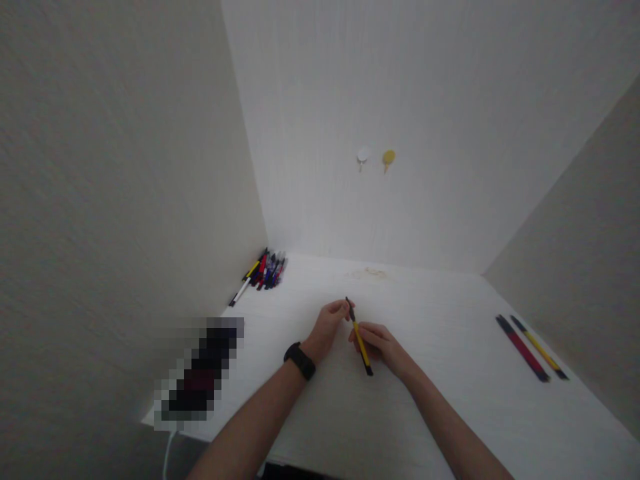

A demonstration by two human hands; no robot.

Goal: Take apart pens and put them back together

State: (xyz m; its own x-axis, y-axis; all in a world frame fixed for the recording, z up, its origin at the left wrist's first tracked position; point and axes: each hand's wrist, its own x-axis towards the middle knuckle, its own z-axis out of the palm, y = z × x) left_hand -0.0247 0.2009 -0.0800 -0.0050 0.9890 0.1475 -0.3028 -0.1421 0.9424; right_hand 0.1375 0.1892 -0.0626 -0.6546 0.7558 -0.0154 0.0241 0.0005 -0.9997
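Note:
Over the middle of the white table, a yellow pen with black ends point(361, 344) is held at a tilt, one end toward the wall and the other toward me. My left hand point(333, 319), with a black watch point(300, 361) on its wrist, pinches the pen's dark far end between thumb and fingers. The yellow barrel rests in the closed fingers of my right hand point(376, 339), lower down. Whether the dark far part is a separate cap, I cannot tell.
Several pens point(270, 272) lie bunched in the back left corner, beside a white pen point(241, 291). At the right edge lie a dark red bar with black ends point(523, 348) and a yellow pen point(540, 348). A blurred-out dark object point(203, 370) sits front left. Walls enclose the table.

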